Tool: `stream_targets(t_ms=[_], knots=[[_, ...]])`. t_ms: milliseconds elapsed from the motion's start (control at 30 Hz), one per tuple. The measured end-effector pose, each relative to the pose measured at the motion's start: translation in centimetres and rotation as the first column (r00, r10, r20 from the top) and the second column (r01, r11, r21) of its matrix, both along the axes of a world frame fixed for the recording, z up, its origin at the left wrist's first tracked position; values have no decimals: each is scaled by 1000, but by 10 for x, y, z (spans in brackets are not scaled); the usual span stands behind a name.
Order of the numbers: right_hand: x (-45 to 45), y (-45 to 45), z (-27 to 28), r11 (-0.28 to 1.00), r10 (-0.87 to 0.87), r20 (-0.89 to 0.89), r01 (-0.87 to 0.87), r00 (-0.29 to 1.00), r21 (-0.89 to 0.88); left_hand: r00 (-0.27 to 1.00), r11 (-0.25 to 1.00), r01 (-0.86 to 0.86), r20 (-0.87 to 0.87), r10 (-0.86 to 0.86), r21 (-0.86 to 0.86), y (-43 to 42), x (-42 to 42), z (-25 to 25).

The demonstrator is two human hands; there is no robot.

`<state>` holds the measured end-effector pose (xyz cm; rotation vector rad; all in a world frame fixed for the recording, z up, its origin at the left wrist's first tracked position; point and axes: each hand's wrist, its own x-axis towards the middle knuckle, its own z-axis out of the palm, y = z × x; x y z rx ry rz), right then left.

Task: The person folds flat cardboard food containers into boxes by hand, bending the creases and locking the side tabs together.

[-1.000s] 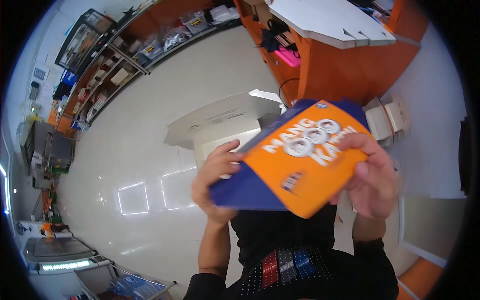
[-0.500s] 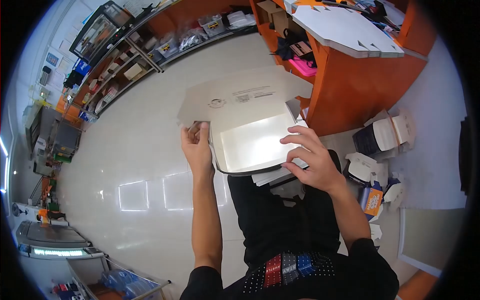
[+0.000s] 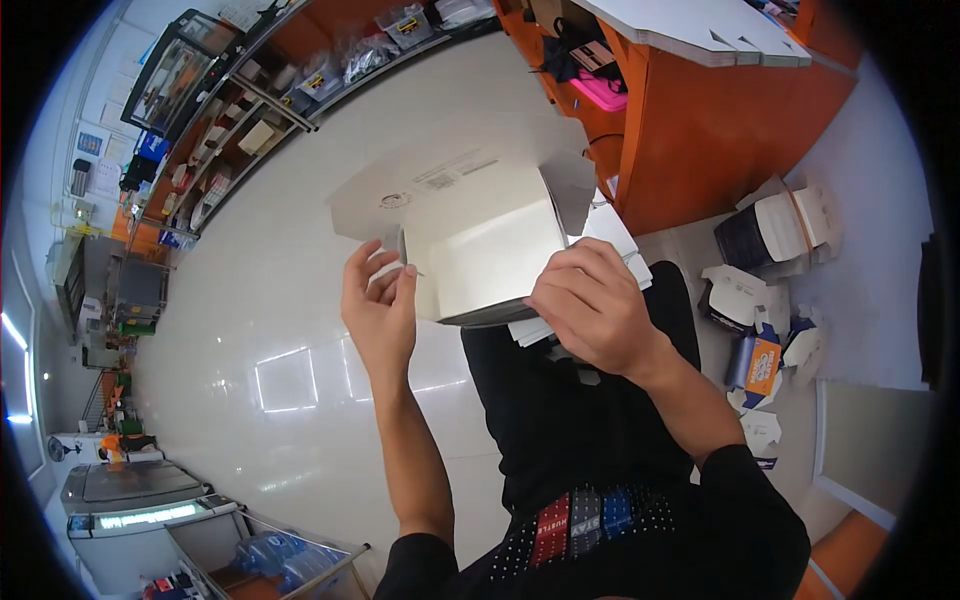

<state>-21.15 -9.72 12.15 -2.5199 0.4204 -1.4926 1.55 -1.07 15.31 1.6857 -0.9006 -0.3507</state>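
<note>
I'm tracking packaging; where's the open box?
In the head view, the open box is near centre, between the left hand and right hand, lower left of the orange counter.

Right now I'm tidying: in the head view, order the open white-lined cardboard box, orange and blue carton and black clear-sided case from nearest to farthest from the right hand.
1. Open white-lined cardboard box: touching the right hand, leftward.
2. Orange and blue carton: low, right side.
3. Black clear-sided case: far off, upper left.
</note>
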Motion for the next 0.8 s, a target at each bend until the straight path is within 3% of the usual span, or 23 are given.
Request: stream_targets(t_ms=[200, 300, 400, 433, 467, 500, 567, 700, 733, 800], knots=[[0, -1, -6, 998, 2, 7, -2, 1000, -59, 998, 997, -10, 60, 6, 75, -9, 7, -22], [7, 5, -12, 998, 22, -1, -22, 1000, -59, 969, 982, -161, 205, 139, 95, -5, 4, -26], [12, 12, -16, 996, 13, 26, -11, 1000, -87, 689, 996, -89, 723, 53, 13, 0, -1, -23], [13, 13, -16, 995, 12, 32, -9, 999, -96, 855, 995, 55, 512, -88, 79, -3, -8, -15], [13, 15, -16, 995, 10, 48, -4, 999, -104, 940, 973, 206, 255, -228, 107, -4, -19, -5], [14, 16, -18, 994, 9, 57, -2, 998, -112, 936, 932, 352, -21, -352, 90, -6, -31, 6], [15, 21, -22, 991, 10, 77, 1, 997, -134, 860, 850, 504, -186, -476, 152, -21, -50, 23], [18, 29, -28, 986, 35, 117, -16, 993, -166, 801, 745, 535, 40, -597, 398, -58, -73, 26], [16, 29, -28, 987, 35, 112, -17, 993, -160, 811, 742, 522, 25, -585, 420, -62, -77, 29], [9, 23, -30, 985, 111, 185, -83, 977, -150, 820, 801, 466, 155, -550, 375, -60, -81, 30]])
